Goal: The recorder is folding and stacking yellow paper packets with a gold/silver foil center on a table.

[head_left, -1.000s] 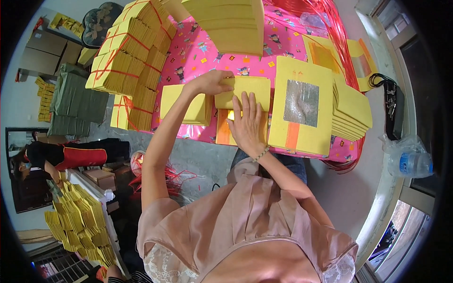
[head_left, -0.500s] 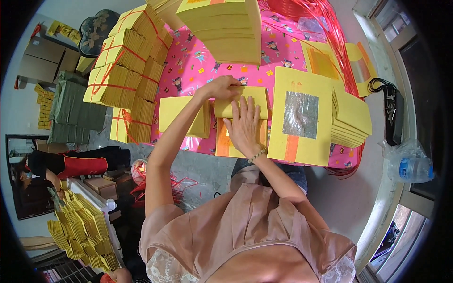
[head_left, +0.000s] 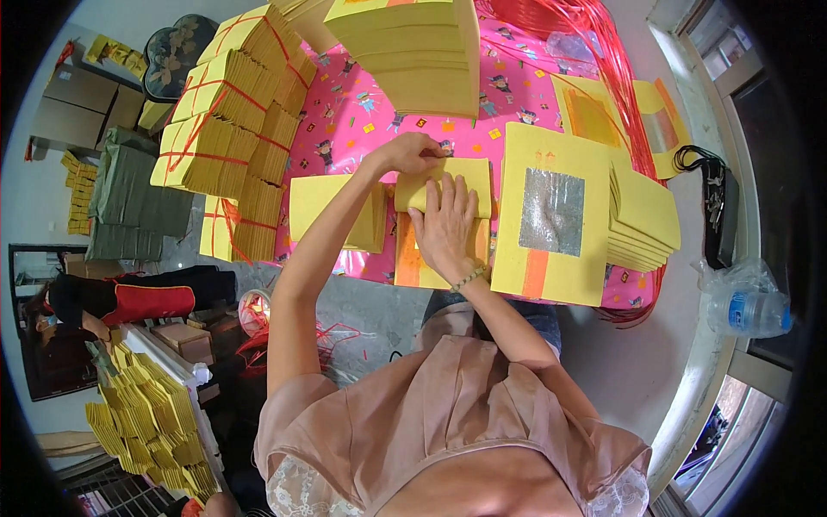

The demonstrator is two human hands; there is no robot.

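A yellow paper sheet (head_left: pixel 472 185) lies folded in front of me, over a layer with an orange printed patch (head_left: pixel 408 246). My left hand (head_left: pixel 412 153) is at its far edge, with the fingers curled in and the thumb side against the paper. My right hand (head_left: pixel 446 231) lies flat on the fold, its fingers stretched toward the far edge. A beaded bracelet circles the right wrist. To the left sits a small pile of folded yellow paper (head_left: pixel 332 211). On the right is a stack of flat yellow sheets (head_left: pixel 556 142), the top one bearing a silver square.
Red-tied yellow paper bundles (head_left: pixel 211 112) rise at the table's left; a tall yellow stack (head_left: pixel 418 73) stands at the far side. Red strings (head_left: pixel 622 95) hang at the right. Fanned folded sheets (head_left: pixel 639 215) lie beside the flat stack. Another person's arm (head_left: pixel 95 326) shows at far left.
My left hand has shifted slightly right and away along the folded sheet's far edge. The right hand stays flat on the fold, nearly in the same place.
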